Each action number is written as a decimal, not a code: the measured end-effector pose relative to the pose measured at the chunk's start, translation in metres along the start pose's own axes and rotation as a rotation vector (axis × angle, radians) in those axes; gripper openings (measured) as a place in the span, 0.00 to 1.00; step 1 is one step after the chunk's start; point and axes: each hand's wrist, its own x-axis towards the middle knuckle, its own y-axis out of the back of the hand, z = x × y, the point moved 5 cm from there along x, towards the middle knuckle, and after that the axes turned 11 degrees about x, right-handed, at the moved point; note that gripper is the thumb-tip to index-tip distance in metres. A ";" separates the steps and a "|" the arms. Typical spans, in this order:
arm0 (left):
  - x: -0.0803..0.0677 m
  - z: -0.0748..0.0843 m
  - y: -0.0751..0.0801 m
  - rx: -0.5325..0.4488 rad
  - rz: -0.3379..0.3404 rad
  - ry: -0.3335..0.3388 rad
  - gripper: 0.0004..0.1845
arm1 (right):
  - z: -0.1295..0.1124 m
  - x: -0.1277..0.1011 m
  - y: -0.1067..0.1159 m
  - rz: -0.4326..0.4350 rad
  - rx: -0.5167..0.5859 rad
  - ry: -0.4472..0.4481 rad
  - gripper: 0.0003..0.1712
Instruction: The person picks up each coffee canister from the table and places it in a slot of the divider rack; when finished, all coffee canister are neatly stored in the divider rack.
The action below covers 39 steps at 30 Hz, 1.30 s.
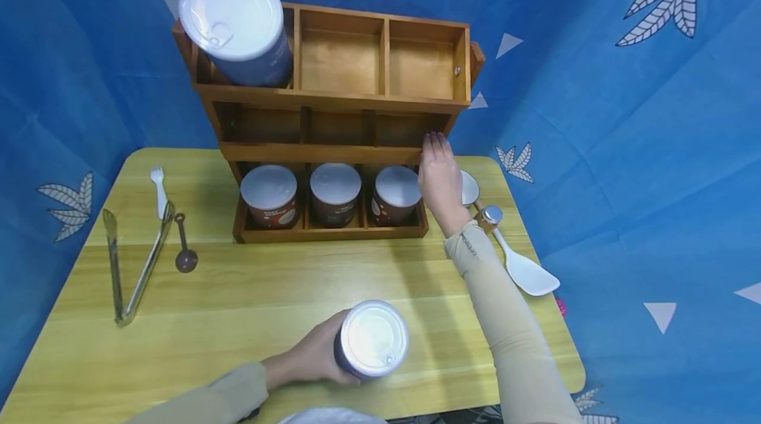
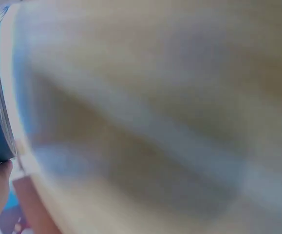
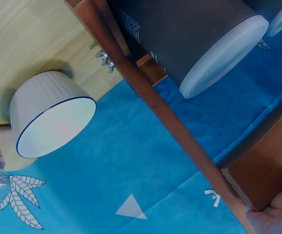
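My left hand (image 1: 318, 353) grips a dark can with a pale lid (image 1: 374, 338) near the table's front edge; its rim and my thumb show at the left of the left wrist view. At the right end of the middle tier, my right hand (image 1: 441, 179) holds the edge of a brown wooden three-tier shelf (image 1: 339, 100), fingers curled over the board in the right wrist view. A large blue can (image 1: 234, 21) stands in the top left compartment. On the bottom tier stand a left can (image 1: 269, 187), a middle can (image 1: 335, 185) and a right can (image 1: 397, 187).
Left on the table (image 1: 250, 305) lie metal tongs (image 1: 143, 275), a white fork (image 1: 158, 186) and a brown scoop (image 1: 186, 260). To the right are a white bowl (image 3: 53, 114), a small jar with a silver lid (image 1: 491, 215) and a white spatula (image 1: 529, 272). Blue cloth (image 1: 654, 146) hangs behind.
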 end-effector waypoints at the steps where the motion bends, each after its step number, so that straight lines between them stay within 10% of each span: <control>1: 0.000 0.002 0.005 -0.008 0.019 0.000 0.61 | 0.000 0.000 0.000 -0.002 -0.001 -0.003 0.24; 18: 0.032 0.097 0.162 0.022 0.466 -0.102 0.64 | 0.004 0.000 0.003 -0.015 -0.017 -0.009 0.24; 28: 0.073 0.163 0.259 0.058 0.570 -0.039 0.55 | 0.002 0.001 0.004 -0.023 -0.044 0.015 0.25; 39: 0.132 0.209 0.317 0.171 0.855 -0.085 0.59 | -0.002 -0.002 0.001 -0.011 -0.057 0.047 0.27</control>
